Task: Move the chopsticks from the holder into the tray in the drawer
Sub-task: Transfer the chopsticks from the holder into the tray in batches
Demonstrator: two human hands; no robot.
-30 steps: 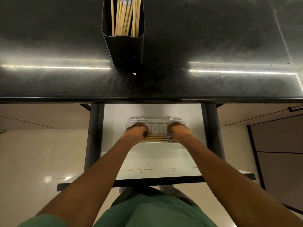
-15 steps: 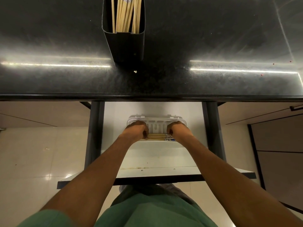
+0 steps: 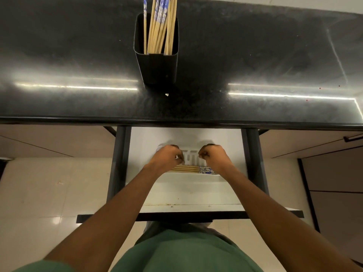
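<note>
Black countertop point(image 3: 255, 61), glossy, spanning the upper half of the view and carrying two bright strip reflections. Below its front edge, an open white drawer point(image 3: 188, 193) extends toward the person between two dark side rails. The person's two bare forearms reach into it from the bottom of the view, above a green garment point(image 3: 186, 254).

Black rectangular holder point(image 3: 157, 69), upright on the countertop near its centre, with a small white speck on the surface just in front of it. A bundle of chopsticks in the holder point(image 3: 159, 34), pale wood with blue-and-white patterned tops, stands inside and leans slightly to the right.

White tray point(image 3: 191, 159), slotted on its floor, lies toward the back of the drawer; its left and right ends are hidden by the hands. Several chopsticks in the tray point(image 3: 188, 169) lie flat, side by side along the near wall, patterned ends to the right.

Left hand point(image 3: 167, 157) and right hand point(image 3: 213, 158), both curled into loose fists with knuckles up, sit over the opposite ends of the tray. Whether either grips the chopsticks or the tray cannot be told, as the fingertips are hidden.
</note>
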